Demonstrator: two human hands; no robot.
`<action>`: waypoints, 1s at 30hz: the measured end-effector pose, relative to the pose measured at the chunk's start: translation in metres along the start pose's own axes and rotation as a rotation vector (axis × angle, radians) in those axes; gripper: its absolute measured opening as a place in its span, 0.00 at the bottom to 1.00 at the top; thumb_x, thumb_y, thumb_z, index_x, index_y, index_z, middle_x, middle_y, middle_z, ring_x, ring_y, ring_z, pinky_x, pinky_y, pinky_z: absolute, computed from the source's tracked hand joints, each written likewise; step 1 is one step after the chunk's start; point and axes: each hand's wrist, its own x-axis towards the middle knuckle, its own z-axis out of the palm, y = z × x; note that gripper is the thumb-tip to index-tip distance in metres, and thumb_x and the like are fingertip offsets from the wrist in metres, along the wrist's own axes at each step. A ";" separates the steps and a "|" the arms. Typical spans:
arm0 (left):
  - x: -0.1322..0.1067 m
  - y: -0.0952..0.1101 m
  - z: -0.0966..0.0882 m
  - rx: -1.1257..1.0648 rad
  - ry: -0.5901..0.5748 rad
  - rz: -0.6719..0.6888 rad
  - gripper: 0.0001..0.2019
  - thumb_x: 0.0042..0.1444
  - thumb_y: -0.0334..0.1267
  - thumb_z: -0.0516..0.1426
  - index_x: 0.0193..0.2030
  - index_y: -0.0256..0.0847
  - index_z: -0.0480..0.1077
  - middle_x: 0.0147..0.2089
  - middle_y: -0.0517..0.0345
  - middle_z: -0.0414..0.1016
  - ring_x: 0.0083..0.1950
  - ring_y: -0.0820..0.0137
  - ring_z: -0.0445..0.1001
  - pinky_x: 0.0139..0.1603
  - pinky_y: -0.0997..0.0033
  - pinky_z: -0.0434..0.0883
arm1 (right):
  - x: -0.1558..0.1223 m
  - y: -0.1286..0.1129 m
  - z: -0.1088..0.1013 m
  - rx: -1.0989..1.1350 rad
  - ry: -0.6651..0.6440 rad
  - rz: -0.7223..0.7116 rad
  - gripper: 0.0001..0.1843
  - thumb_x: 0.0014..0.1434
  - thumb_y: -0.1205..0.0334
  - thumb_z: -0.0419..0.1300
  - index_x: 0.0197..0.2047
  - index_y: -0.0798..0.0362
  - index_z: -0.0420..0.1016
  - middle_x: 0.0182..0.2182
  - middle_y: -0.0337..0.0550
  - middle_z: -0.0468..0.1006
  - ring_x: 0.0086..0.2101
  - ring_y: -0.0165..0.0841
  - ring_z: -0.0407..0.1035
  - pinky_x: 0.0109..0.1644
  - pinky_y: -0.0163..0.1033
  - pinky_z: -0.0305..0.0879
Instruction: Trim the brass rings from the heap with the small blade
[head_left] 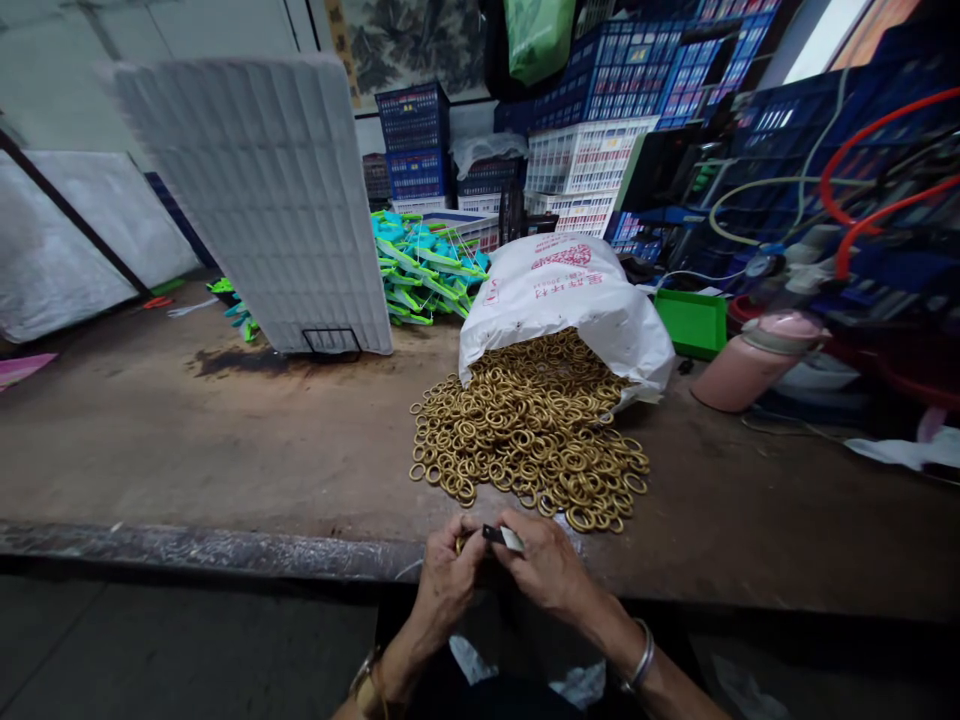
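Both hands meet at the near edge of the workbench (225,440). My left hand (448,578) is closed around a brass ring, of which only a sliver shows. My right hand (547,565) pinches a small dark and white piece (502,538) against it. Just beyond my fingers lies a heap of brass rings (525,430), spilling from a white sack (562,295) with red print that lies on its side.
A white gridded panel (262,190) stands upright at the back left. Behind the sack lie teal and green plastic parts (424,265). A green tray (691,322) and a pink flask (757,360) sit to the right. Blue and white crates (592,110) are stacked at the back.
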 end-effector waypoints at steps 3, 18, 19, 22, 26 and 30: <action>0.000 0.001 -0.001 0.006 0.015 -0.016 0.10 0.48 0.41 0.56 0.23 0.37 0.64 0.19 0.66 0.62 0.21 0.79 0.58 0.23 0.80 0.58 | 0.004 0.000 0.002 0.248 0.009 0.093 0.09 0.52 0.59 0.51 0.24 0.53 0.64 0.20 0.35 0.66 0.24 0.27 0.60 0.28 0.31 0.53; -0.006 0.003 0.008 -0.058 -0.001 -0.164 0.14 0.47 0.48 0.56 0.26 0.37 0.63 0.19 0.65 0.63 0.15 0.82 0.55 0.16 0.81 0.53 | 0.006 0.005 0.021 0.755 -0.006 0.397 0.17 0.51 0.50 0.50 0.19 0.54 0.61 0.11 0.31 0.60 0.14 0.21 0.51 0.18 0.29 0.48; -0.006 0.003 0.008 -0.064 0.002 -0.189 0.15 0.46 0.49 0.56 0.26 0.37 0.62 0.18 0.66 0.62 0.15 0.82 0.54 0.16 0.81 0.52 | 0.007 0.006 0.021 0.728 -0.001 0.379 0.16 0.51 0.51 0.50 0.20 0.54 0.62 0.13 0.32 0.63 0.15 0.22 0.53 0.19 0.29 0.50; -0.005 0.003 0.008 -0.085 -0.014 -0.246 0.17 0.45 0.52 0.56 0.25 0.38 0.62 0.17 0.67 0.61 0.14 0.83 0.53 0.15 0.81 0.50 | 0.008 0.006 0.019 0.665 0.012 0.355 0.11 0.50 0.56 0.51 0.22 0.54 0.63 0.15 0.34 0.67 0.19 0.25 0.59 0.24 0.30 0.56; -0.003 -0.001 0.005 -0.068 -0.067 -0.247 0.17 0.45 0.52 0.56 0.24 0.38 0.60 0.17 0.68 0.59 0.14 0.83 0.53 0.14 0.81 0.50 | 0.008 0.001 0.014 0.615 0.003 0.350 0.08 0.48 0.58 0.51 0.23 0.53 0.64 0.16 0.34 0.67 0.20 0.26 0.61 0.25 0.31 0.57; -0.003 -0.009 0.001 -0.068 -0.125 -0.233 0.16 0.48 0.51 0.54 0.26 0.38 0.60 0.18 0.68 0.59 0.14 0.83 0.53 0.14 0.81 0.49 | 0.007 0.000 0.011 0.628 -0.018 0.332 0.08 0.47 0.59 0.51 0.21 0.53 0.63 0.16 0.33 0.66 0.20 0.26 0.59 0.25 0.31 0.55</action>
